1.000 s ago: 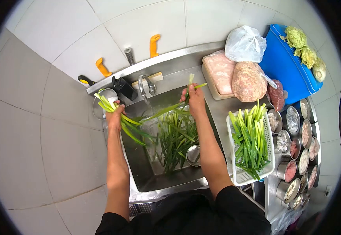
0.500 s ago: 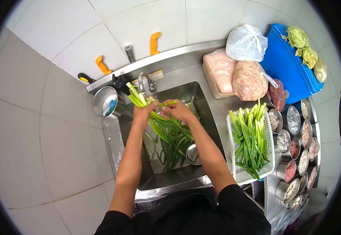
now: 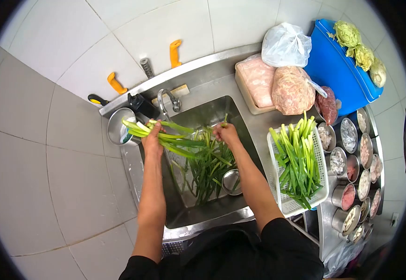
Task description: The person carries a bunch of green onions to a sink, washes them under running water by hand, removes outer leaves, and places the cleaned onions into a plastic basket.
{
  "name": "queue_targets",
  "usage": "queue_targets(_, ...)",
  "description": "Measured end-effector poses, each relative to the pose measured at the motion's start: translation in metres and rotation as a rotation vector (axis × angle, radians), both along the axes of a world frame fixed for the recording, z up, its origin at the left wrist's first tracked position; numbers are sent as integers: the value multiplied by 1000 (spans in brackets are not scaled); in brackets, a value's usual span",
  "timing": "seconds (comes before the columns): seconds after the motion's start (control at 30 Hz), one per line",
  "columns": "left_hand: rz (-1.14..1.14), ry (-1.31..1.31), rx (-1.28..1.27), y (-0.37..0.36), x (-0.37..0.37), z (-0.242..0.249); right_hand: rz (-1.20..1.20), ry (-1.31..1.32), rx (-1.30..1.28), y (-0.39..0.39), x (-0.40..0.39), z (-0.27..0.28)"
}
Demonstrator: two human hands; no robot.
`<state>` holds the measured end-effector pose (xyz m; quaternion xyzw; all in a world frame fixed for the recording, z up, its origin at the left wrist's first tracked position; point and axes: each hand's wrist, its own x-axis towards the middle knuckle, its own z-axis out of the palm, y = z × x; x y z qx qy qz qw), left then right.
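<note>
My left hand [image 3: 153, 139] is wrapped round a bunch of scallions [image 3: 180, 142], held over the sink's left side. Their pale ends point left toward a steel pot, and the green leaves stretch right. My right hand [image 3: 227, 134] is over the sink's right side, apart from the bunch, with its fingers curled together. A green stalk shows right at its fingertips; I cannot tell what is in its grip. Below both hands, a heap of loose scallion greens [image 3: 206, 175] lies in the steel sink [image 3: 184, 218]. A small steel bowl [image 3: 231, 181] sits beside the heap, under my right forearm.
A white basket [image 3: 323, 184] of scallions stands right of the sink. Behind it are a tub of packed meat [image 3: 255, 84], a bagged lump [image 3: 294, 91] and a blue box [image 3: 343, 79]. Several steel containers [image 3: 344, 196] line the far right. The faucet [image 3: 170, 100] rises at the sink's back edge.
My hands have moved apart: the left went slightly left and down with the scallions, now lying more level, and the right moved right, away from the bunch. The view has shifted slightly.
</note>
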<state>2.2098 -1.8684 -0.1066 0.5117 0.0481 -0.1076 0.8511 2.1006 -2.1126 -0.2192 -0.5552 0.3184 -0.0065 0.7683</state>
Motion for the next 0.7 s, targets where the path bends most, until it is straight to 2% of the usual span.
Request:
queue_targets(0.03, -53, 16, 56, 3, 3, -1, 2, 2, -1, -1, 3, -7)
queue_targets(0.17, -139, 64, 259, -6, -2, -7, 41, -255, -550, -14, 26, -29)
queue_targets(0.2, -146, 68, 260, -11, -8, -6, 47, -314, -688, -11, 22, -9)
queue_targets(0.23, -208, 52, 278, -17, -12, -4, 159, -296, -414, -4, 17, 11)
queue_targets(0.27, -267, 32, 294, -24, -16, -2, 268, -280, -140, 14, 13, 61)
queue_targets(0.33, -283, 36, 301, -34, -22, 0, 437, -279, -58, 30, 20, 70)
queue_targets(0.37, -312, 28, 301, -36, -23, -2, 440, -279, -56, 39, 21, 77)
queue_targets(0.43, -360, 38, 287, -37, -22, -5, 545, -292, -253, 54, 24, 89)
queue_targets(0.47, -358, 38, 288, -37, -21, -5, 546, -293, -252, 62, 25, 89)
queue_targets(0.53, -376, 54, 228, -36, -21, -6, 355, -374, -465, 72, 20, 87)
queue_targets(0.57, -383, 57, 225, -36, -23, -3, 350, -367, -468, 69, 13, 89)
queue_targets(0.63, -468, 142, 160, -34, -25, 9, 311, -207, -665, 56, -8, 108)
queue_targets(0.7, -486, 173, 78, -25, -18, 3, 129, -130, -741, 33, -58, 160)
